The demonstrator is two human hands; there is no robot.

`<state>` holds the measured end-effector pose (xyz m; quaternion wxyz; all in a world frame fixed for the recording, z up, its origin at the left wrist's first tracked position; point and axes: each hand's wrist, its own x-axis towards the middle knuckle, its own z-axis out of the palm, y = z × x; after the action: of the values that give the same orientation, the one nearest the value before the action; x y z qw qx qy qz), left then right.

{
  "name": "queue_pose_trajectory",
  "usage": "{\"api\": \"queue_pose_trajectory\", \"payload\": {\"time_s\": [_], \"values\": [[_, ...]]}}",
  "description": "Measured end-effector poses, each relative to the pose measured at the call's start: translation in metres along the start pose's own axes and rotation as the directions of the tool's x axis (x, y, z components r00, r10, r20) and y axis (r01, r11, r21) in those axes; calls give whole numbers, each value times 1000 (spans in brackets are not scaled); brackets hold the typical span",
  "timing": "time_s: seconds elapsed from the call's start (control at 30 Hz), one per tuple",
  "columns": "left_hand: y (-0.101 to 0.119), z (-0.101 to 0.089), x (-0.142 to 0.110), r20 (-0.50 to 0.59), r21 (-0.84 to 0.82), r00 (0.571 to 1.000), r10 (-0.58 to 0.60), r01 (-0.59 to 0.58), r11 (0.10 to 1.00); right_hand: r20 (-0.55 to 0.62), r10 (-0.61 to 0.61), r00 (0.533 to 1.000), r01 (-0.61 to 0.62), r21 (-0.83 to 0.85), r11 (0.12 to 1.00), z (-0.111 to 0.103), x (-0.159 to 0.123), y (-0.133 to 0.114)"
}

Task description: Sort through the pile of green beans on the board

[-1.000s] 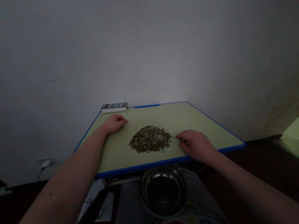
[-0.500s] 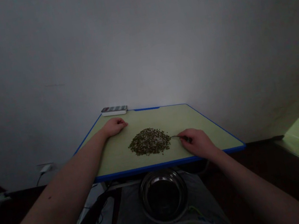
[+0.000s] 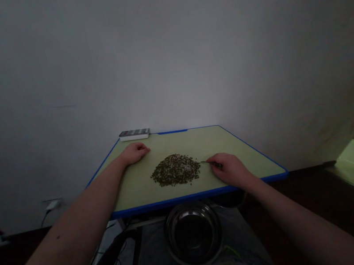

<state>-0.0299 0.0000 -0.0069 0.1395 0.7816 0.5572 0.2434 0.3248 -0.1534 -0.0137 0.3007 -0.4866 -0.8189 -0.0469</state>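
A loose pile of small greenish-brown seeds or beans (image 3: 175, 170) lies on the pale yellow table top (image 3: 195, 141), with some pale bits mixed in. My right hand (image 3: 231, 168) rests just to the right of the pile. Its fingers pinch a pair of thin metal tweezers (image 3: 206, 162), whose tip points left at the pile's edge. The far end of the tweezers is mostly hidden by the fingers. Farther back and to the left, my left hand (image 3: 135, 153) rests on the table, loosely curled, with nothing visible in it.
A phone lies on a white box (image 3: 135, 134) at the back left corner. Blue edging (image 3: 174, 202) runs round the table. On my lap, below the near edge, sits a shiny metal bowl (image 3: 197, 261). A wall (image 3: 164, 54) stands behind the table.
The view has tilted and shifted slightly. Both hands keep nearly the same places; the tweezers stay in my right hand at the pile's right edge.
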Motion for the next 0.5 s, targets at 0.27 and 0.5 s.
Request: {"api": "queue_pose_trajectory", "payload": {"time_s": [0.27, 0.5], "values": [[2, -1, -2, -4, -17, 1000, -22, 22, 1000, -37, -3, 999, 3, 9, 1000, 0, -2, -1], [4, -1, -3, -15, -12, 1000, -8, 8, 1000, 0, -2, 1000, 2, -25, 1000, 0, 0, -3]]}}
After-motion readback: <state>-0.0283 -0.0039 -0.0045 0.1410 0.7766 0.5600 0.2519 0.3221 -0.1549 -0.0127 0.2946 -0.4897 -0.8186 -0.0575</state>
